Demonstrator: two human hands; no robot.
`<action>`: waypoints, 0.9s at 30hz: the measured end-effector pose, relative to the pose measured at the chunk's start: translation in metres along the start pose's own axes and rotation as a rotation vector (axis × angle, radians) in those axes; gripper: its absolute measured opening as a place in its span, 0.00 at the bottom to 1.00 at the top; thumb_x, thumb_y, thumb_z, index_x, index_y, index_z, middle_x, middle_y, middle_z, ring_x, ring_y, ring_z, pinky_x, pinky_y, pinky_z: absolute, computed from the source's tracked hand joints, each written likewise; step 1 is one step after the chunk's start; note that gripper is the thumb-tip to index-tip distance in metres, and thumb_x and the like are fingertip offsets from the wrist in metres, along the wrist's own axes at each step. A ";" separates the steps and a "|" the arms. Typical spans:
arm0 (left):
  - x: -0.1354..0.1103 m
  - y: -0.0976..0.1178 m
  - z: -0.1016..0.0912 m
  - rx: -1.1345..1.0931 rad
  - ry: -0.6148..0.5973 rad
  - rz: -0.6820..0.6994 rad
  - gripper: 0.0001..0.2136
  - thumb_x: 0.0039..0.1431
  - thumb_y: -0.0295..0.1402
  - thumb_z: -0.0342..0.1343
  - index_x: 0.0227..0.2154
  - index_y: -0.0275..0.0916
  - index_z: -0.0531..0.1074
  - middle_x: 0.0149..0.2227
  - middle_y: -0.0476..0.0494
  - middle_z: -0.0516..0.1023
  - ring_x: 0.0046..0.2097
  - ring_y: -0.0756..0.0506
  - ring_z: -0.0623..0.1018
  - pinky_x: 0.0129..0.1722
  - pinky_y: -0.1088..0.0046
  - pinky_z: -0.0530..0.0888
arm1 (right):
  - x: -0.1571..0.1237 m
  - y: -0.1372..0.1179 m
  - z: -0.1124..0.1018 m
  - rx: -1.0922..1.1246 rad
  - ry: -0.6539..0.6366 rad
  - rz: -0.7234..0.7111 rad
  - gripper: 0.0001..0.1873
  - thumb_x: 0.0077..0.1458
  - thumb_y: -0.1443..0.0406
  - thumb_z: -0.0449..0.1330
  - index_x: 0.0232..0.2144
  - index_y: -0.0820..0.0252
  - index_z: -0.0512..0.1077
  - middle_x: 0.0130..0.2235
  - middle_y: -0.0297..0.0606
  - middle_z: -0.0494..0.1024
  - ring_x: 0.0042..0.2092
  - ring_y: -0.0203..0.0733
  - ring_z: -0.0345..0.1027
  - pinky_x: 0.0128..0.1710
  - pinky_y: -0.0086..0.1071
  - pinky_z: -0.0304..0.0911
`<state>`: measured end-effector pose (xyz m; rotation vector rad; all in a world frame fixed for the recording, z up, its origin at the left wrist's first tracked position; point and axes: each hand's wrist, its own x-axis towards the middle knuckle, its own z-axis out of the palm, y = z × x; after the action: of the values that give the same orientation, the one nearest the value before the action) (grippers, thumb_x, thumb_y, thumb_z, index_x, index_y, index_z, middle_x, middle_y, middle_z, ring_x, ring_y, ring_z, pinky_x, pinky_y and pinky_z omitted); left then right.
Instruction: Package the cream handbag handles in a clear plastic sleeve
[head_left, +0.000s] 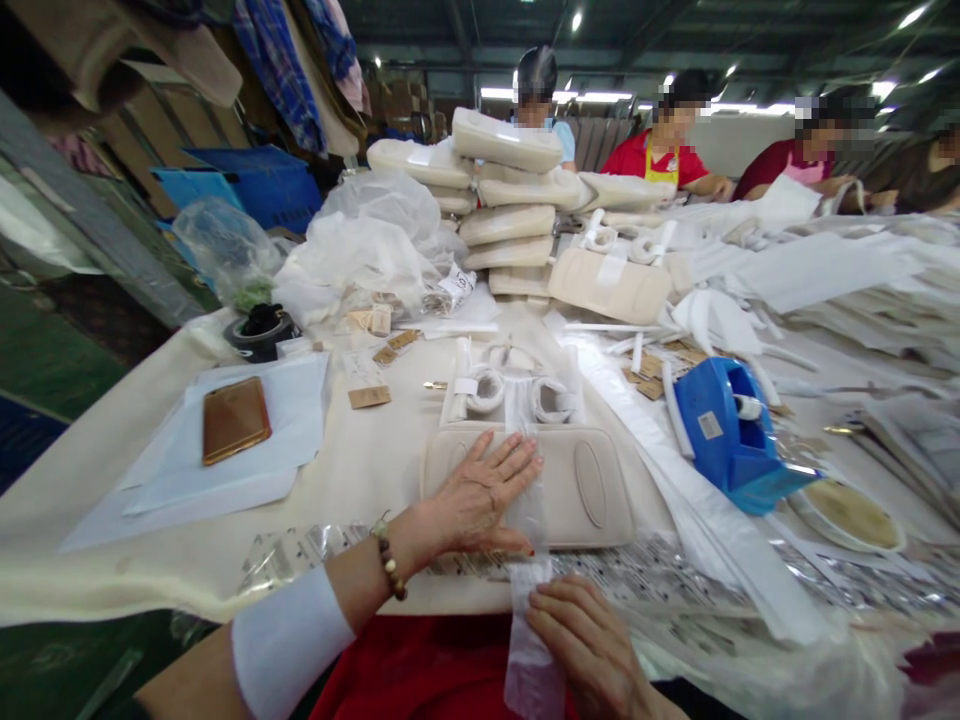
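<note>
A cream handbag lies flat in front of me, with two coiled, wrapped straps above its top edge. Across its middle runs a translucent white plastic strip, which hangs down past the table edge. My left hand rests flat on the bag and the strip, fingers stretched out. Lower down, at the table's front edge, my right hand has its fingers bent around the strip's hanging end. The thumb of that hand is hidden.
A blue tape dispenser and a round dish stand to the right, beside long white strips. On the left, a phone lies on white sheets. Wrapped bags are stacked behind. Several co-workers sit across the table.
</note>
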<state>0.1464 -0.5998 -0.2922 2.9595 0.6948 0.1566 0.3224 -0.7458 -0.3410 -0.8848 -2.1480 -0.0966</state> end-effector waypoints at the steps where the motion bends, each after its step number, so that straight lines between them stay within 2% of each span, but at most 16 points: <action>1: 0.000 -0.001 0.001 0.000 0.002 -0.002 0.45 0.49 0.59 0.56 0.62 0.30 0.52 0.65 0.28 0.51 0.66 0.33 0.51 0.63 0.46 0.46 | 0.001 -0.002 0.000 0.017 0.011 0.010 0.16 0.62 0.72 0.44 0.40 0.64 0.72 0.32 0.43 0.82 0.37 0.40 0.76 0.41 0.36 0.71; 6: 0.002 -0.002 0.004 0.009 0.009 -0.007 0.46 0.48 0.59 0.56 0.62 0.30 0.52 0.65 0.28 0.51 0.66 0.33 0.50 0.63 0.46 0.46 | 0.004 -0.009 0.006 0.024 0.080 0.032 0.18 0.64 0.70 0.41 0.37 0.62 0.72 0.29 0.40 0.81 0.32 0.39 0.75 0.40 0.36 0.70; 11: 0.003 -0.002 0.004 0.028 0.022 -0.011 0.46 0.48 0.57 0.58 0.62 0.30 0.53 0.65 0.28 0.52 0.66 0.33 0.51 0.63 0.47 0.47 | 0.003 -0.014 0.011 0.037 0.092 0.023 0.16 0.64 0.69 0.44 0.35 0.64 0.72 0.28 0.41 0.80 0.32 0.40 0.75 0.40 0.36 0.69; 14: 0.002 -0.002 0.004 0.028 0.036 -0.003 0.46 0.48 0.57 0.58 0.62 0.30 0.53 0.65 0.28 0.53 0.66 0.33 0.52 0.63 0.47 0.48 | 0.013 -0.015 0.002 0.060 0.080 0.007 0.15 0.63 0.72 0.45 0.35 0.64 0.72 0.28 0.39 0.80 0.31 0.39 0.73 0.39 0.35 0.69; 17: 0.001 -0.003 0.005 0.031 0.041 -0.002 0.45 0.49 0.58 0.56 0.62 0.30 0.53 0.65 0.28 0.53 0.66 0.33 0.51 0.63 0.47 0.47 | 0.034 -0.013 -0.016 0.070 0.011 -0.018 0.16 0.62 0.74 0.44 0.34 0.63 0.71 0.25 0.38 0.78 0.28 0.38 0.71 0.37 0.34 0.68; 20: 0.000 -0.002 0.006 0.022 0.040 0.006 0.44 0.51 0.59 0.53 0.62 0.31 0.52 0.65 0.28 0.52 0.66 0.34 0.50 0.63 0.47 0.46 | 0.061 0.001 -0.036 0.101 -0.084 -0.016 0.15 0.63 0.72 0.44 0.35 0.63 0.71 0.25 0.39 0.76 0.29 0.39 0.69 0.36 0.35 0.66; 22: 0.000 -0.002 0.007 0.026 0.038 0.012 0.43 0.52 0.57 0.53 0.62 0.31 0.51 0.65 0.28 0.51 0.66 0.34 0.49 0.63 0.47 0.45 | 0.080 0.018 -0.042 0.124 -0.077 0.001 0.16 0.63 0.71 0.44 0.35 0.63 0.71 0.26 0.39 0.75 0.30 0.39 0.67 0.34 0.35 0.64; 25: 0.000 -0.002 0.009 0.032 0.037 0.022 0.41 0.53 0.50 0.57 0.63 0.32 0.50 0.66 0.27 0.49 0.67 0.33 0.48 0.63 0.46 0.45 | 0.101 0.051 -0.037 0.115 -0.023 0.040 0.14 0.63 0.69 0.48 0.32 0.60 0.72 0.27 0.38 0.75 0.30 0.38 0.67 0.31 0.33 0.62; 27: 0.000 -0.002 0.010 0.016 0.060 0.035 0.39 0.55 0.48 0.55 0.63 0.33 0.50 0.66 0.28 0.49 0.67 0.32 0.48 0.63 0.45 0.46 | 0.109 0.071 -0.027 0.082 -0.012 0.086 0.12 0.62 0.66 0.53 0.28 0.59 0.73 0.27 0.36 0.76 0.31 0.37 0.68 0.31 0.31 0.63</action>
<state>0.1465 -0.5992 -0.3024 2.9944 0.6547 0.2439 0.3361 -0.6403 -0.2611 -0.9302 -2.1061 0.0390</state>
